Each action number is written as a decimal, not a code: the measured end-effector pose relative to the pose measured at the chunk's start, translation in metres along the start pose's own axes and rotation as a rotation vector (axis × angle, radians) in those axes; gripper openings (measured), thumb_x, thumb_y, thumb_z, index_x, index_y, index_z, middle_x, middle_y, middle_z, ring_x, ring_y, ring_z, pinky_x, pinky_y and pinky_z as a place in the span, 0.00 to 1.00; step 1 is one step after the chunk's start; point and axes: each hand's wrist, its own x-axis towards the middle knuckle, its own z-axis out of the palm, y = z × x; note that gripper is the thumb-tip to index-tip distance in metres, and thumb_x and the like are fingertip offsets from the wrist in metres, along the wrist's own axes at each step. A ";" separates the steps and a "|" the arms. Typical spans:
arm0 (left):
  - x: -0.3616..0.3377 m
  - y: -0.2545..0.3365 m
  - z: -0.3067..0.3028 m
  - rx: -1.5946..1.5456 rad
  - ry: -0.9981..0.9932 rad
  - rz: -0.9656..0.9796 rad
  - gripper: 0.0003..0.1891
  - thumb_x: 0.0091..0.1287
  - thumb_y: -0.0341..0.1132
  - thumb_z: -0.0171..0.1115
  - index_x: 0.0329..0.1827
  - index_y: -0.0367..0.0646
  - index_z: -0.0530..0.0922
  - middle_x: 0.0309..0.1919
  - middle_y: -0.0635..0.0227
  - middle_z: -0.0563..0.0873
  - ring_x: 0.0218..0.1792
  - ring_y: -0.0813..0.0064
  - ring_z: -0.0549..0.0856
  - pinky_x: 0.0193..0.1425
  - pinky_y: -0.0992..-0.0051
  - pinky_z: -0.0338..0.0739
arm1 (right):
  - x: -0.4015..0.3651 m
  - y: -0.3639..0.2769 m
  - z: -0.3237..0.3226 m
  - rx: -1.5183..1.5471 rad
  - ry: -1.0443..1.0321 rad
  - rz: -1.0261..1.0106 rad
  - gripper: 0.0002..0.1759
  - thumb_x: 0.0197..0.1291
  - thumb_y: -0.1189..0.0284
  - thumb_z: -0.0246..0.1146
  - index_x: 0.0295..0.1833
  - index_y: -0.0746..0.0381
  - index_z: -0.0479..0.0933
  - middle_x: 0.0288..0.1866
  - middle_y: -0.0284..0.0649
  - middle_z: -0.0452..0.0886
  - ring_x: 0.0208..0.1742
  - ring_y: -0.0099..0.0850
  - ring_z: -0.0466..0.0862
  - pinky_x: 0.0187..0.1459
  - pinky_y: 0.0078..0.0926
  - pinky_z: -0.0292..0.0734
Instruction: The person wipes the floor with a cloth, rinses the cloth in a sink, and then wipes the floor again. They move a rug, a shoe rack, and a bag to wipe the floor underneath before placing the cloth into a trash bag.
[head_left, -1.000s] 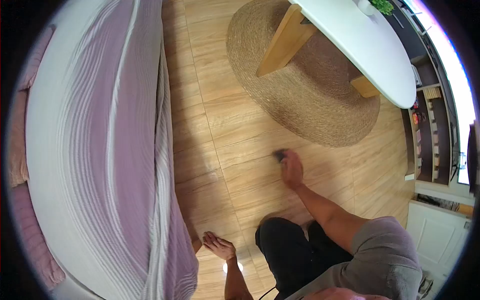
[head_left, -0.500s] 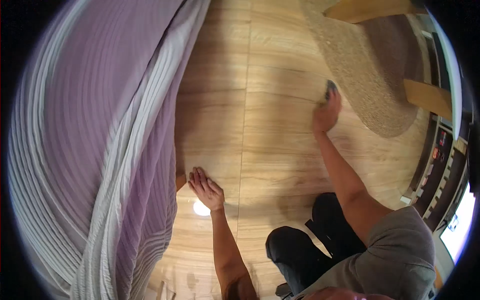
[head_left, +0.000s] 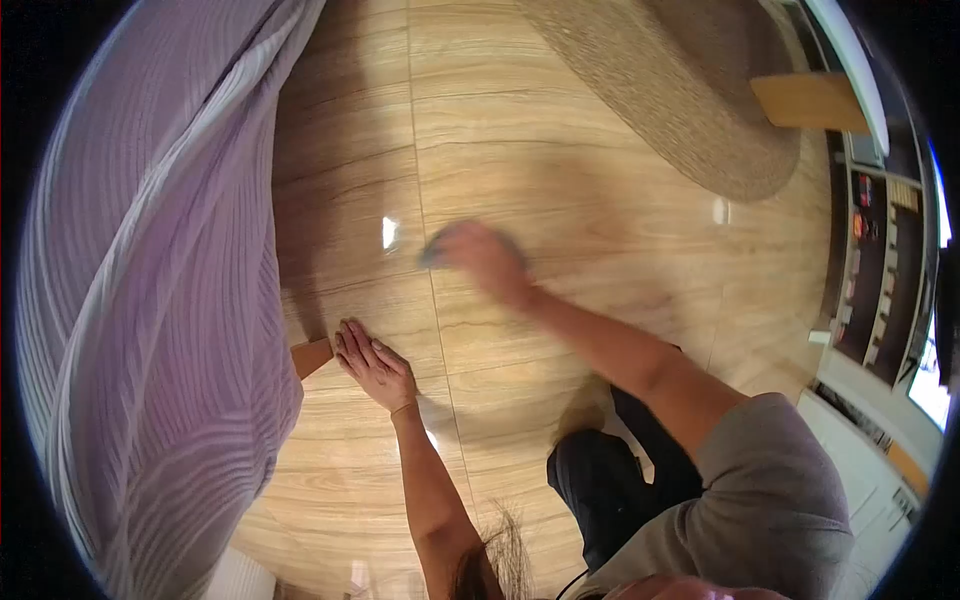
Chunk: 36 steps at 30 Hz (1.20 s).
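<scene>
My left hand (head_left: 376, 370) lies flat on the wood-patterned floor (head_left: 350, 440), its fingers stretched out beside a brown wooden leg (head_left: 312, 356) that shows from under the lilac fabric. Farther right and forward, my right hand (head_left: 485, 258) is low over the floor and smeared by motion. Its palm faces down over a dark grey-blue cloth (head_left: 433, 250), of which only edges show around the fingers and the palm. Blur and the hand hide the rest of the cloth.
Pleated lilac fabric (head_left: 190, 290) hangs along the left side. A woven tan rug (head_left: 690, 130) lies at upper right, with a wooden furniture leg (head_left: 810, 101) over it. Shelves with small items (head_left: 865, 260) and a white cabinet (head_left: 860, 470) stand at far right.
My right hand has swept from beside the rug leftward and closer to me, carrying the cloth. My left hand stays flat on the floor near the wooden leg. The view has shifted right.
</scene>
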 end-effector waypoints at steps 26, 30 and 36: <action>-0.018 0.003 0.003 -0.378 0.120 -0.091 0.31 0.77 0.48 0.31 0.74 0.30 0.51 0.73 0.39 0.52 0.75 0.44 0.50 0.78 0.55 0.40 | 0.006 -0.105 0.099 0.273 0.134 0.137 0.26 0.59 0.65 0.56 0.63 0.64 0.72 0.69 0.47 0.67 0.74 0.40 0.60 0.73 0.46 0.51; -0.025 -0.017 0.020 -0.235 0.135 0.017 0.34 0.76 0.52 0.32 0.76 0.35 0.48 0.75 0.41 0.45 0.75 0.44 0.47 0.77 0.55 0.46 | -0.096 -0.096 0.042 -0.349 -0.182 0.021 0.23 0.67 0.63 0.48 0.66 0.52 0.68 0.76 0.34 0.59 0.78 0.37 0.55 0.76 0.51 0.42; -0.028 -0.005 0.016 -0.155 0.127 0.069 0.29 0.77 0.47 0.36 0.75 0.38 0.54 0.74 0.47 0.54 0.75 0.46 0.52 0.77 0.57 0.49 | -0.304 0.090 -0.198 -0.662 0.151 0.448 0.24 0.61 0.66 0.51 0.61 0.64 0.71 0.65 0.49 0.69 0.67 0.47 0.66 0.67 0.50 0.56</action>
